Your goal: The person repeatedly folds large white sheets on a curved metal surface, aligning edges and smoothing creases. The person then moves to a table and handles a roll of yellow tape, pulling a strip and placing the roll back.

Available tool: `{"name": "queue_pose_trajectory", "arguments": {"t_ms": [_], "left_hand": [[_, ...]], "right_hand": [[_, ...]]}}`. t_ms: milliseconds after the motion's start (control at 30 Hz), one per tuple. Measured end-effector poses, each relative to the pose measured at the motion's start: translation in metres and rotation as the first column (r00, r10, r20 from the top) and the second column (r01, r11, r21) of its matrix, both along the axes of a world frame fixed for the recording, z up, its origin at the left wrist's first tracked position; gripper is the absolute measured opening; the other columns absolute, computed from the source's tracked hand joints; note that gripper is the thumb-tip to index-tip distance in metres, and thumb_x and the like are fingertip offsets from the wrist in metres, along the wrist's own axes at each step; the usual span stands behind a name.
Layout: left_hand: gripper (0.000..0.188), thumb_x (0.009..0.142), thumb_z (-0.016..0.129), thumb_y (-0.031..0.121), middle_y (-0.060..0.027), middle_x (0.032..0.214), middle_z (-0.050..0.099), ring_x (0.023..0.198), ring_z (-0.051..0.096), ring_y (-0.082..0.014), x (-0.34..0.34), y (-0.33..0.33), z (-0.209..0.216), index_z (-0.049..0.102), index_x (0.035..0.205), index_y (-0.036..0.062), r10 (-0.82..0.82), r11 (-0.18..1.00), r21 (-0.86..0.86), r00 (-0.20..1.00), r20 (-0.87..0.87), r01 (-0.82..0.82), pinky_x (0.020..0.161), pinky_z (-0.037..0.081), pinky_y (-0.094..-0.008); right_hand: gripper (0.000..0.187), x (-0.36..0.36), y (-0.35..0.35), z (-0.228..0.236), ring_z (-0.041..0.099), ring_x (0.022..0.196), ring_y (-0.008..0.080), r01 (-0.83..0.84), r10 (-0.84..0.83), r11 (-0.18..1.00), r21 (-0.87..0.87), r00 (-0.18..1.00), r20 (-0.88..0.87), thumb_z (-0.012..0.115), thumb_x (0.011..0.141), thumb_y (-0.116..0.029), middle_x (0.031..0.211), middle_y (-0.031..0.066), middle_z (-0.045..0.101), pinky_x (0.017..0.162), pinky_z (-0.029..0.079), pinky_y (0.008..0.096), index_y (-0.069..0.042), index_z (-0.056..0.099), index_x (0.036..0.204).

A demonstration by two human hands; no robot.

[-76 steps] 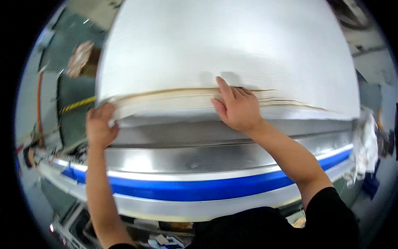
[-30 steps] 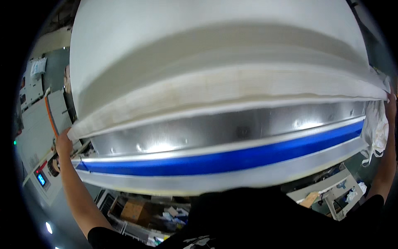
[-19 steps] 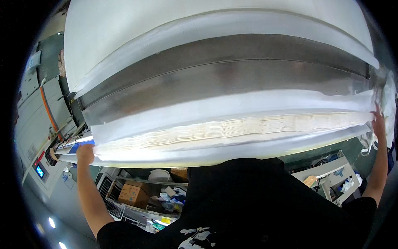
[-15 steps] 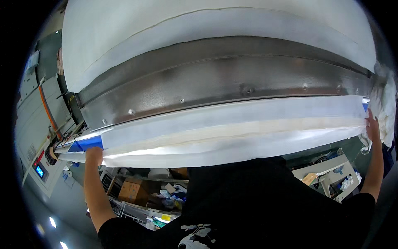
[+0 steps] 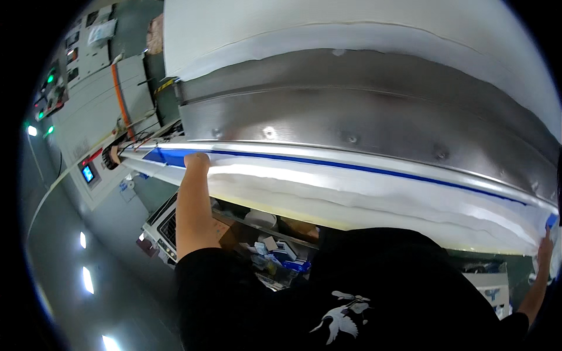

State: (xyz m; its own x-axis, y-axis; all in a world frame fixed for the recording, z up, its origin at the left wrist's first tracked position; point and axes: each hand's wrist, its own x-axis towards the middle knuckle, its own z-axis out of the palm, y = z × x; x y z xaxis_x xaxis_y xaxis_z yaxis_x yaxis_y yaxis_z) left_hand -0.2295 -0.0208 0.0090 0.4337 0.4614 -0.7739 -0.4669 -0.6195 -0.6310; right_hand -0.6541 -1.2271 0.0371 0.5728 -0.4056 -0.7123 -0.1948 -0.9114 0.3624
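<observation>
A wide white cloth [image 5: 328, 202] stretches in front of my body, in loose folds along its length. My left hand [image 5: 198, 160] is closed on its left end, beside a blue strip [image 5: 167, 156] that runs in a thin line along the cloth's far edge. At the far right, my right hand [image 5: 545, 244] pinches the cloth's other end, close to a small blue patch; its fingers are partly smeared near the picture's rim. Beyond the cloth lies a long metal plate [image 5: 328, 114] with several screws, bordered by a bright rail.
White sheeting [image 5: 374, 11] covers the area beyond the plate. To the left stand a pale machine cabinet with a small lit screen [image 5: 88, 172] and an orange hose [image 5: 122, 99]. Below the cloth, shelves hold a white bucket [image 5: 260, 219], boxes and packets. A light-coloured unit [image 5: 489, 289] sits lower right.
The view has turned. The cloth's far edge has come away from the metal plate toward me, uncovering the rail and the thin blue line. Both hands still hold the ends.
</observation>
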Motion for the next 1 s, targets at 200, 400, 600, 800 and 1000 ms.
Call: {"name": "queue_pose_trajectory", "arguments": {"t_ms": [200, 400, 600, 800, 1000], "left_hand": [[0.024, 0.088, 0.057, 0.018, -0.013, 0.11, 0.068, 0.102, 0.066, -0.0314, 0.051, -0.009, 0.044, 0.067, 0.107, 0.0081, -0.008, 0.999, 0.048, 0.882, 0.471, -0.017, 0.079, 0.054, -0.0457], [0.028, 0.089, 0.057, 0.011, -0.0102, 0.104, 0.069, 0.095, 0.065, -0.0299, 0.036, -0.176, 0.017, 0.063, 0.116, 0.0113, 0.213, 0.684, -0.598, 0.669, 0.712, 0.418, 0.079, 0.052, -0.0405], [0.025, 0.083, 0.064, 0.007, -0.0097, 0.108, 0.067, 0.1, 0.063, -0.0269, -0.08, -0.466, -0.011, 0.065, 0.108, 0.0092, 0.106, -0.173, -0.981, 0.992, 0.068, 0.085, 0.086, 0.049, -0.0403], [0.032, 0.095, 0.051, 0.023, -0.0156, 0.121, 0.059, 0.11, 0.058, -0.0316, -0.156, -0.62, -0.001, 0.056, 0.122, 0.0075, -0.119, -0.513, -0.767, 0.916, -0.383, -0.387, 0.093, 0.046, -0.0401], [0.042, 0.1, 0.042, 0.036, -0.0213, 0.112, 0.063, 0.106, 0.058, -0.0347, -0.146, -0.615, -0.025, 0.06, 0.115, 0.002, -0.147, 0.038, -0.674, 0.663, -0.734, -0.738, 0.093, 0.044, -0.0403]], "right_hand": [[0.057, -0.003, 0.022, 0.0, 0.052, 0.068, 0.027, 0.011, -0.011, 1.0, 0.003, 1.0, -0.014, 0.045, 0.093, -0.003, 0.087, 0.0151, 0.059, 0.069, 0.046, 0.0421, -0.012, 0.033, 0.148], [0.069, 0.071, 0.127, 0.003, 0.06, 0.09, 0.0385, -0.039, 0.05, 0.992, 0.12, 0.995, -0.087, 0.05, 0.083, -0.002, 0.091, 0.021, 0.065, 0.085, 0.045, 0.0491, -0.01, 0.025, 0.148], [0.08, 0.133, 0.223, 0.052, 0.062, 0.104, 0.0354, 0.079, -0.01, 0.941, 0.329, 0.979, -0.206, 0.057, 0.078, 0.002, 0.104, 0.0222, 0.066, 0.111, 0.032, 0.045, -0.014, 0.022, 0.148], [0.085, 0.17, 0.286, 0.067, 0.058, 0.111, 0.0398, 0.126, 0.057, 0.875, 0.468, 0.932, -0.358, 0.064, 0.079, -0.005, 0.113, 0.0217, 0.064, 0.108, 0.038, 0.0477, -0.016, 0.019, 0.149], [0.091, 0.194, 0.323, 0.059, 0.062, 0.099, 0.0353, 0.408, -0.148, 0.65, 0.641, 0.895, -0.42, 0.067, 0.071, -0.013, 0.109, 0.0196, 0.063, 0.09, 0.049, 0.04, -0.015, 0.022, 0.15]]}}
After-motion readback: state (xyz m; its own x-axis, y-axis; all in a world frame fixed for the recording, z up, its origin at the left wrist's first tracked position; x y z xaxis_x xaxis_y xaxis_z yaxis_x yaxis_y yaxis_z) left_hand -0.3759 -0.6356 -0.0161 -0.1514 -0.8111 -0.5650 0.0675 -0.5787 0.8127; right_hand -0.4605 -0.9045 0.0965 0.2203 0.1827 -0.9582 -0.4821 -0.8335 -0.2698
